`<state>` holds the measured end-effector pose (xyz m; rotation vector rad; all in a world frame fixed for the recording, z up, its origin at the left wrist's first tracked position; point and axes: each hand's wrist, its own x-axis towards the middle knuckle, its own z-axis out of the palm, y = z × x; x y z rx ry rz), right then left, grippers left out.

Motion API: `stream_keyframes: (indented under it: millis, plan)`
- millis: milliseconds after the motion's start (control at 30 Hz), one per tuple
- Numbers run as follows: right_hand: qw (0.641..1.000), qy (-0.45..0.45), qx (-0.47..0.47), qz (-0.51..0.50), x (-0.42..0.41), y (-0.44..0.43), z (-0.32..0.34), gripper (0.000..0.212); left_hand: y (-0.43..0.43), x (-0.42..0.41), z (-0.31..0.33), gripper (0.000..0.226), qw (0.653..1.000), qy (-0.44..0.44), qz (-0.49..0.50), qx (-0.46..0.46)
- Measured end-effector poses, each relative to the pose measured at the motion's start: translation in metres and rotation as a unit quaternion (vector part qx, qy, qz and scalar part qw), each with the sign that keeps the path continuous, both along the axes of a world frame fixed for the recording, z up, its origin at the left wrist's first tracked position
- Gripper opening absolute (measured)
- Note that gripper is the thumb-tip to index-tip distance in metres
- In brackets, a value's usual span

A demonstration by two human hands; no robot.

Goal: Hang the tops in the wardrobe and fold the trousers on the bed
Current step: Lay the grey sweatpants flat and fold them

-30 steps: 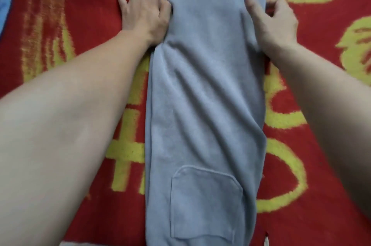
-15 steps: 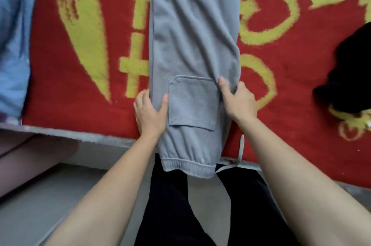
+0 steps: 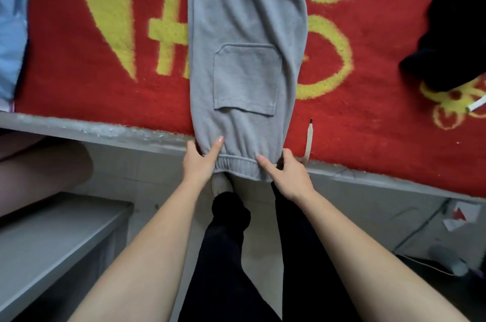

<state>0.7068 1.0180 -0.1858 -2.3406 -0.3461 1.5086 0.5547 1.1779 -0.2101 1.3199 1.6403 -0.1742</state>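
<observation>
Looking down from the head camera, we see the grey trousers (image 3: 247, 32) lying long and narrow on the bed's red blanket (image 3: 105, 100). Their stretchy waistband (image 3: 242, 166) hangs just over the bed's edge.

Our left hand (image 3: 200, 161) pinches the band's left corner, with the thumb on top and the fingers curled round the side. Our right hand (image 3: 286, 177) grips the right corner. Its lower fingers are hidden, so they are probably tucked under.

We think the trousers will feel soft, light and floppy, and will sag in the middle when lifted. The bunchy band is thick, so its two corners are good places to hold.

The cloth is thick and a bit fuzzy, with a square pocket (image 3: 246, 79) sewn on. A white cord (image 3: 309, 137) lies just beside it. The blanket is fluffy, with yellow shapes. A black cloth (image 3: 452, 32) sits well apart on the right, and a blue cloth (image 3: 10, 32) on the left.
</observation>
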Motion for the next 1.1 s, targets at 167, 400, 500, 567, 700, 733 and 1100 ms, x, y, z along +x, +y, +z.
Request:
stream_keyframes:
  millis: [167, 400, 500, 567, 700, 733, 1100]
  plan:
    - [0.978, 0.016, 0.046, -0.204, -0.029, -0.003, -0.003, 0.053, -0.004, -0.023, 0.011, 0.082, 0.987, -0.092, 0.075, -0.112]
    - [0.961, 0.001, 0.087, -0.264, -0.07, -0.015, 0.034, 0.046, -0.017, -0.044, 0.064, 0.079, 0.986, -0.126, 0.039, -0.1]
    - [0.969, -0.007, 0.07, -0.236, -0.088, -0.037, 0.048, 0.044, -0.039, -0.064, 0.073, 0.059, 0.989, -0.101, 0.028, -0.101]
    - [0.972, 0.0, 0.064, -0.227, -0.101, -0.056, 0.055, 0.046, -0.059, -0.078, 0.074, 0.052, 0.991, -0.091, 0.038, -0.094]
    - [0.975, 0.025, 0.053, -0.214, -0.123, -0.101, 0.056, 0.045, -0.11, -0.107, 0.079, 0.046, 0.991, -0.079, 0.063, -0.085]
    - [0.976, 0.03, 0.051, -0.21, -0.126, -0.11, 0.057, 0.047, -0.121, -0.112, 0.081, 0.046, 0.991, -0.077, 0.069, -0.085]
    - [0.959, 0.067, 0.118, -0.25, -0.079, -0.121, 0.118, 0.055, -0.14, -0.07, 0.163, 0.034, 0.96, -0.155, 0.185, -0.141]
